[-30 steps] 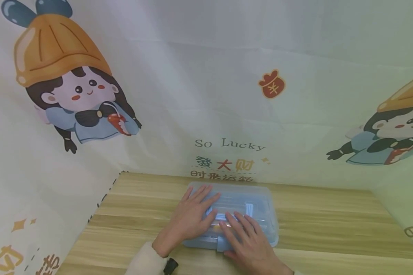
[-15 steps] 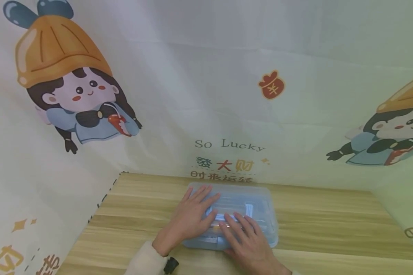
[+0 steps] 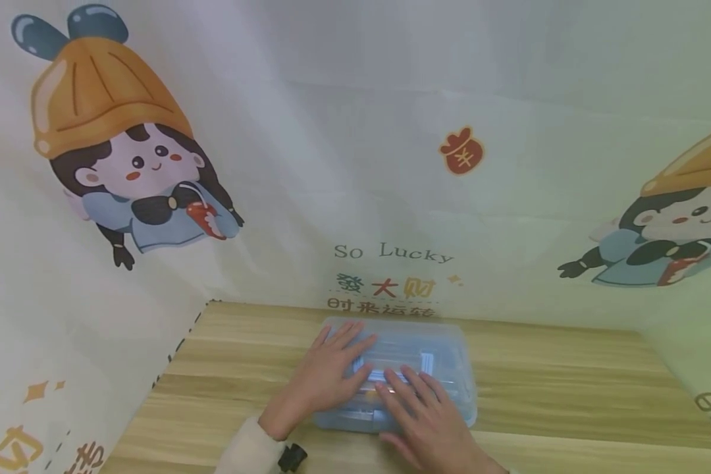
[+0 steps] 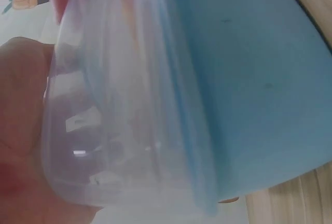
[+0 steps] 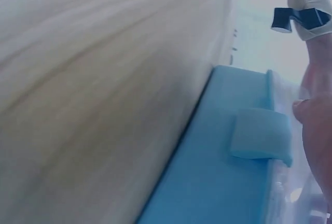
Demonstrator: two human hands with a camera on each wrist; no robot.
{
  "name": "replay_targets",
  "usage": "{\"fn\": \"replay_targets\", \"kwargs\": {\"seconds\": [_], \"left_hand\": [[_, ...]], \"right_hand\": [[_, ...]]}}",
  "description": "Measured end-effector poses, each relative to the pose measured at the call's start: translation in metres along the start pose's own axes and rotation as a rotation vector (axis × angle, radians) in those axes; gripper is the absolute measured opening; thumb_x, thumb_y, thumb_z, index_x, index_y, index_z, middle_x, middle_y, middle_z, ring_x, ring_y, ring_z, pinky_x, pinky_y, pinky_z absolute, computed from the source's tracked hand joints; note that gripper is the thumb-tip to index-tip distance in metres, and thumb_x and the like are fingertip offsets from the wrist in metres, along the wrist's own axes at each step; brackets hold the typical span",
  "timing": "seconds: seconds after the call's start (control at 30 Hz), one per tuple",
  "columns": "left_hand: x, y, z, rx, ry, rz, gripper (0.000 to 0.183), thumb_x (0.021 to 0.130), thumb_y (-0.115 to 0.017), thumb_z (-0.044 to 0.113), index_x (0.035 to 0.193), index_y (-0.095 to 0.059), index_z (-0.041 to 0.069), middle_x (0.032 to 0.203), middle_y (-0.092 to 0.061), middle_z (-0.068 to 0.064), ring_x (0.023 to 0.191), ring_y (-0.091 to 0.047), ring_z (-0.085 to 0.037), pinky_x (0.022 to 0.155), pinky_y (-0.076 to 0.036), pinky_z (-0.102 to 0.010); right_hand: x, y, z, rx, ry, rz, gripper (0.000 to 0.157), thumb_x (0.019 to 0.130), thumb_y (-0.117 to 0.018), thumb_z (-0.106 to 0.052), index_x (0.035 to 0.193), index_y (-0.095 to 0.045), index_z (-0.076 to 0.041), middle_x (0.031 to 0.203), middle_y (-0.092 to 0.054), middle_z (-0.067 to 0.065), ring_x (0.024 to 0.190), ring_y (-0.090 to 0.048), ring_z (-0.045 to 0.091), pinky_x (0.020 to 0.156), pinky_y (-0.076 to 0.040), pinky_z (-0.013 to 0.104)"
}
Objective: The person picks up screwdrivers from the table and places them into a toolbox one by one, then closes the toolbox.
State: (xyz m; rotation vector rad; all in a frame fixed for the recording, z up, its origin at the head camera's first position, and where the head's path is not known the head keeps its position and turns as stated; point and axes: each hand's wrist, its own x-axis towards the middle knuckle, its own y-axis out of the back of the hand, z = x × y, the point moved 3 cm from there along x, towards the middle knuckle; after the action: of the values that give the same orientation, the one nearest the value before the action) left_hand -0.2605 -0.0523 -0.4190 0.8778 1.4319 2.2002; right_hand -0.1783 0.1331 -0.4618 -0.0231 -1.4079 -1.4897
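Observation:
A plastic case (image 3: 453, 388) with a blue base and a clear lid (image 4: 119, 130) sits on the wooden table, its lid on. My left hand (image 3: 326, 372) rests flat on the lid's left part, fingers spread. On the lid's front right part lies my right hand (image 3: 429, 415), fingers straight, thumb off the front edge. In the right wrist view a blue latch (image 5: 262, 135) folds over the rim, with my right thumb close beside it. The case's contents show only as blurred shapes through the lid.
A pale printed cloth (image 3: 308, 164) hangs behind and at both sides of the wooden table (image 3: 545, 388). The case stands close to the back cloth. A dark band (image 3: 292, 457) is at the left sleeve.
My right thumb has moved away from the latch at the front edge. Both hands otherwise stay on the lid, and the head view shifts slightly.

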Motion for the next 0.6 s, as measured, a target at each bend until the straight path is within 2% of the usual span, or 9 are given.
{"fn": "replay_targets", "kwargs": {"seconds": [0.07, 0.2, 0.3, 0.4, 0.47, 0.6], "left_hand": [[0.000, 0.002, -0.004, -0.014, -0.022, 0.032, 0.048, 0.098, -0.054, 0.034, 0.142, -0.055, 0.015, 0.151, -0.045, -0.015, 0.144, -0.036, -0.034, 0.120, -0.019, -0.059], [-0.002, 0.012, -0.017, -0.021, -0.025, 0.120, 0.048, 0.095, -0.060, 0.027, 0.140, -0.055, 0.012, 0.147, -0.050, -0.014, 0.141, -0.039, -0.037, 0.117, -0.027, -0.059], [-0.006, 0.022, -0.030, 0.033, 0.046, 0.149, 0.048, 0.096, -0.060, 0.028, 0.141, -0.054, 0.013, 0.151, -0.046, -0.015, 0.143, -0.036, -0.037, 0.116, -0.027, -0.059], [-0.013, 0.030, -0.045, 0.115, 0.115, 0.160, 0.048, 0.098, -0.058, 0.030, 0.143, -0.052, 0.015, 0.154, -0.042, -0.015, 0.146, -0.032, -0.035, 0.117, -0.026, -0.060], [-0.018, 0.034, -0.057, 0.177, 0.148, 0.165, 0.049, 0.098, -0.057, 0.032, 0.144, -0.051, 0.015, 0.155, -0.040, -0.015, 0.146, -0.030, -0.035, 0.116, -0.026, -0.061], [-0.030, 0.042, -0.077, 0.276, 0.188, 0.149, 0.051, 0.099, -0.054, 0.034, 0.147, -0.049, 0.017, 0.157, -0.037, -0.016, 0.147, -0.028, -0.035, 0.116, -0.024, -0.063]], "right_hand": [[0.002, 0.003, 0.001, 0.028, -0.008, -0.007, 0.062, 0.104, -0.029, -0.054, 0.142, -0.051, -0.010, 0.145, -0.053, 0.010, 0.131, -0.051, 0.031, 0.106, -0.037, 0.044], [0.003, 0.008, 0.010, 0.091, -0.029, 0.030, 0.060, 0.106, -0.027, -0.048, 0.139, -0.054, -0.006, 0.142, -0.056, 0.013, 0.129, -0.052, 0.033, 0.112, -0.034, 0.045], [0.002, 0.013, 0.024, 0.125, -0.058, 0.081, 0.059, 0.106, -0.027, -0.044, 0.136, -0.056, -0.002, 0.141, -0.055, 0.018, 0.137, -0.045, 0.034, 0.121, -0.022, 0.045], [-0.001, 0.020, 0.043, 0.143, -0.113, 0.110, 0.060, 0.106, -0.027, -0.043, 0.136, -0.055, 0.001, 0.142, -0.053, 0.021, 0.143, -0.036, 0.033, 0.125, -0.009, 0.042], [-0.006, 0.024, 0.057, 0.138, -0.158, 0.102, 0.061, 0.106, -0.027, -0.044, 0.138, -0.053, 0.001, 0.145, -0.049, 0.021, 0.148, -0.027, 0.029, 0.125, -0.006, 0.041], [-0.020, 0.032, 0.086, 0.111, -0.262, 0.069, 0.065, 0.106, -0.024, -0.047, 0.141, -0.050, 0.001, 0.150, -0.043, 0.021, 0.150, -0.022, 0.026, 0.125, -0.002, 0.037]]}}
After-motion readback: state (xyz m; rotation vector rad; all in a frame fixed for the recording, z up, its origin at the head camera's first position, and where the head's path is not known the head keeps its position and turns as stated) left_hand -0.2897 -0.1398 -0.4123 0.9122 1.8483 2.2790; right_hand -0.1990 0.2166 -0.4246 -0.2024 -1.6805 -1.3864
